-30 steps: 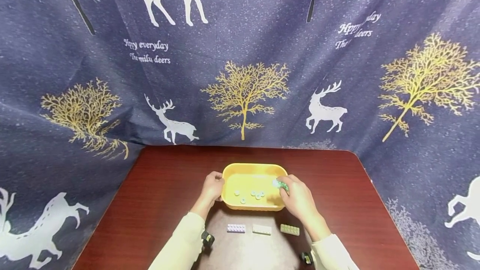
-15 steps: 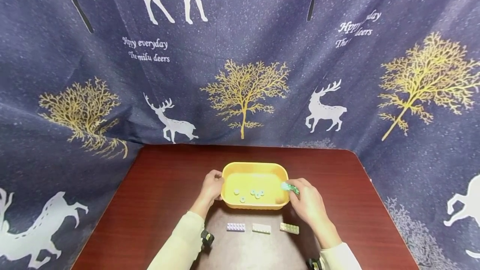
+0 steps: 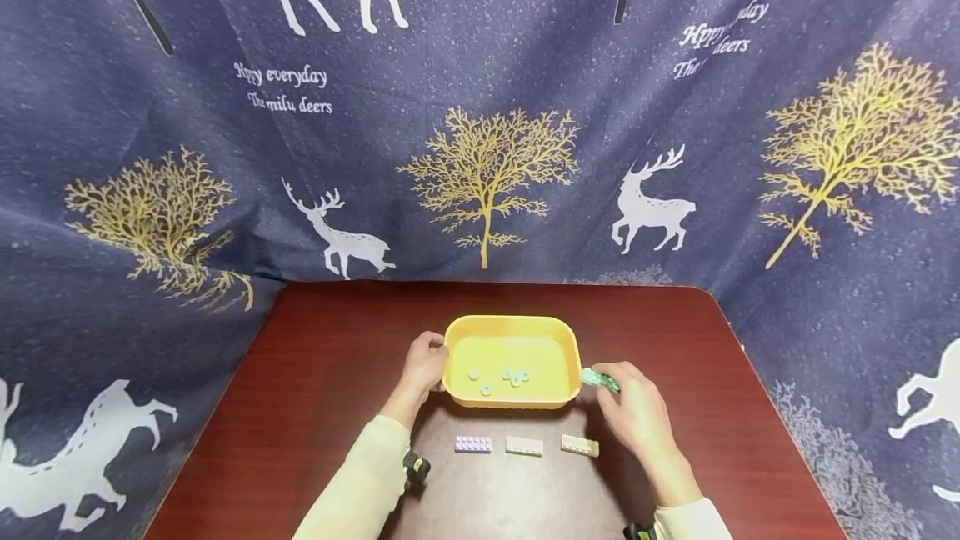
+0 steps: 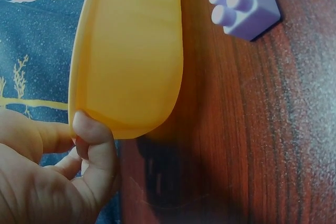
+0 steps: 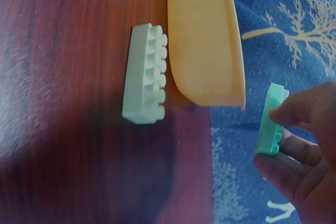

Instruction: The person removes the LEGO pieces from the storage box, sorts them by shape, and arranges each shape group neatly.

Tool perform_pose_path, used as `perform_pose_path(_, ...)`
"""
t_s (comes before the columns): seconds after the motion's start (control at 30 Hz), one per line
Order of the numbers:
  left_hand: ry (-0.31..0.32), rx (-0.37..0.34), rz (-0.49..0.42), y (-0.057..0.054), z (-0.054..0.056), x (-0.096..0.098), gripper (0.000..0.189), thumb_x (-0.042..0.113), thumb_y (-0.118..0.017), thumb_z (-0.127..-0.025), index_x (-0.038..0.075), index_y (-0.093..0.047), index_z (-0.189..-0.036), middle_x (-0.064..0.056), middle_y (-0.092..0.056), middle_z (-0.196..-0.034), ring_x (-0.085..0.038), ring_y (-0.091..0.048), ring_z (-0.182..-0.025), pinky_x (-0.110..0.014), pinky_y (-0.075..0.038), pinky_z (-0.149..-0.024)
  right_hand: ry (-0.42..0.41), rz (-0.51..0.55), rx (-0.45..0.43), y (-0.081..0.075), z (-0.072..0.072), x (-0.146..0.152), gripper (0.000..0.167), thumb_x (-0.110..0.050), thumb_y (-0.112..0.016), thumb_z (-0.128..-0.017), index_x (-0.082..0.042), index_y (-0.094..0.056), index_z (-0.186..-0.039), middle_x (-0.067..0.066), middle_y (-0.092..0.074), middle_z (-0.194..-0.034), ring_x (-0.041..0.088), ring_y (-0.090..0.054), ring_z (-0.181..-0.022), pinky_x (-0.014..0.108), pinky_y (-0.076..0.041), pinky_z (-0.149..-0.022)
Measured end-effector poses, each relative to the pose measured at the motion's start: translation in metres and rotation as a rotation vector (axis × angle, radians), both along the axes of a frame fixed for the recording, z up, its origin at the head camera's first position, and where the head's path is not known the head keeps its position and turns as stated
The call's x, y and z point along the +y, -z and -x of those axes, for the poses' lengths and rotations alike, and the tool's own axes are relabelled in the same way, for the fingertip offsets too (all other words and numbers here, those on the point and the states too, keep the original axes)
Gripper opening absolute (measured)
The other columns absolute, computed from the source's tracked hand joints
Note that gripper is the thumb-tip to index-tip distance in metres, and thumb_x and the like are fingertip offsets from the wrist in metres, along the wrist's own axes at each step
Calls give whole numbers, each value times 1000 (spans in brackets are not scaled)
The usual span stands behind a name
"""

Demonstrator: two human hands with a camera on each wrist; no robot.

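1. Navy-blue cloth (image 3: 480, 65) is hanging behind and at both sides, showing white deer, golden trees and white lettering.
2. Below it, a red-brown worktop (image 3: 660, 323) is carrying the tray and three blocks, its near middle catching a pale glare.
3. On the worktop, a yellow tray (image 3: 510, 352) with rounded corners is lying with its long side toward the person.
4. Cream sleeves (image 3: 367, 465) are covering both forearms and ending near the wrists.
5. At the tray's left end, the left hand (image 3: 424, 363) is pinching the rim, its grip clamped with thumb and fingers together on the wall.
6. Just beyond the tray's right end, the right hand (image 3: 637, 407) is holding a green block (image 5: 271, 119); this grip is clamped on it between thumb and fingers, and the block is staying clear of the tray wall.
7. In front of the tray, a purple block (image 3: 473, 444), a whitish block (image 3: 524, 446) and a pale yellow-green block (image 3: 581, 445) are lying apart in a row, left to right.
8. Inside the tray, five small round pieces (image 3: 516, 382) are resting on the floor, three of them clustering near the middle.
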State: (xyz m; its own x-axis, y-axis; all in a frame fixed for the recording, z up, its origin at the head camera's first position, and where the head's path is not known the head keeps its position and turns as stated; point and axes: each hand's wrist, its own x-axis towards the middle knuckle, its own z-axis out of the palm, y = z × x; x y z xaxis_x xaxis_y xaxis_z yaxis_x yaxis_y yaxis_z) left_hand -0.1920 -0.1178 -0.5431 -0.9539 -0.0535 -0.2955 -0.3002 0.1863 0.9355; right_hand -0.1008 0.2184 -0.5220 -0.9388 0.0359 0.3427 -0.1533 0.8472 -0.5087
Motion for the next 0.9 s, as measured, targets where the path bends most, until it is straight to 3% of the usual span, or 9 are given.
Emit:
perform_pose_path(0.37,-7,-6,4,2,-4,0,28,7,-49,-102,-3,-54,-127,-26,-63,-102,-22,-58,-56,-23,-47,-39,29,-19,30,9,-16,22,31,-2,-73,-79,-14,-77,-108,4,-73,-105,29,-71,-91,54,-56,-75)
perform_pose_path(0.6,4,5,-7,0,-4,0,31,8,-49,-102,-5,-53,-130,-28,-63,-103,-19,-55,-53,-22,-45,-38,33,-53,-33,15,-27,34,29,-2,-76,-80,-13,-77,-107,6,-74,-106,34,-72,-99,57,-56,-79)
perform_pose_path(0.9,3,6,5,-1,-2,0,30,8,-49,-103,-4,-52,-131,-26,-61,-104,-19,-56,-56,-21,-45,-39,43,-63,-90,27,-37,43,28,-2,-76,-80,-14,-77,-105,6,-73,-107,35,-71,-99,58,-56,-77)
